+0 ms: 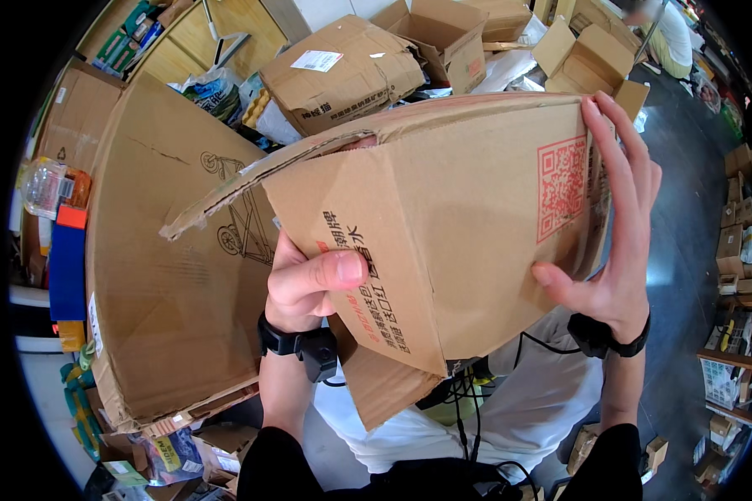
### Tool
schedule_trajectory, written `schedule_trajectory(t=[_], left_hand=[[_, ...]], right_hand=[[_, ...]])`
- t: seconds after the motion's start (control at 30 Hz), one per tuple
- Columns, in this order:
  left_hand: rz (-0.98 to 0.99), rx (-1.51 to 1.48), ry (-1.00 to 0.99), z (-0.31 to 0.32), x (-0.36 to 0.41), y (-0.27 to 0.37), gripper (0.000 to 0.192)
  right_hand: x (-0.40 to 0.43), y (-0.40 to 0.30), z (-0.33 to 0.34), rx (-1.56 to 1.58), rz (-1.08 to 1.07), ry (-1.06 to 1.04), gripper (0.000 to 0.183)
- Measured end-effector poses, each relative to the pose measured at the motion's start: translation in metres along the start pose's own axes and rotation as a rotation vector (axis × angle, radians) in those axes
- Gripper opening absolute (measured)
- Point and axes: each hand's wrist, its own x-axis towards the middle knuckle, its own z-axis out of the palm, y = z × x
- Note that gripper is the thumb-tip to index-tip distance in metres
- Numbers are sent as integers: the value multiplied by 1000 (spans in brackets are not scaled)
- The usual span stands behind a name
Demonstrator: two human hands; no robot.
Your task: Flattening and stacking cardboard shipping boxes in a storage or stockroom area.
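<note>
A brown cardboard box [476,213], partly folded, with printed writing and a red printed code, is held up before me between both hands. My left hand [310,278] grips a side flap, its thumb lying on the printed face and its fingers hidden behind the cardboard. At the opposite end, my right hand [620,232] clasps the box's edge, with the thumb on the front face and fingers over the top corner. A torn flap [225,194] sticks out to the left. Another flap [385,382] hangs down below. Wristbands with small devices sit on both wrists.
A large flat carton [169,325] printed with a bicycle stands at the left. Ahead lie a taped carton [344,69] and open boxes [438,37]. A person [670,37] is at the upper right. Shelves with small cartons [730,250] line the right.
</note>
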Motion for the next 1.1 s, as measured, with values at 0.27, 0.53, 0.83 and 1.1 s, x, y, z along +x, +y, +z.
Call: schedule_trajectory(t=[0.27, 0.53, 0.83, 1.1], left_hand=[[-31, -69, -81, -2, 2, -2, 73], [-28, -92, -41, 2, 2, -8, 69], [-8, -112, -126, -1, 4, -13, 64], [-26, -125, -25, 2, 6, -10, 66]], right_hand=[[-2, -1, -1, 17, 19, -42, 113], [-2, 2, 0, 26, -14, -27, 107], [-2, 6, 6, 0, -41, -3, 102], [-5, 6, 4, 31, -33, 4, 103]])
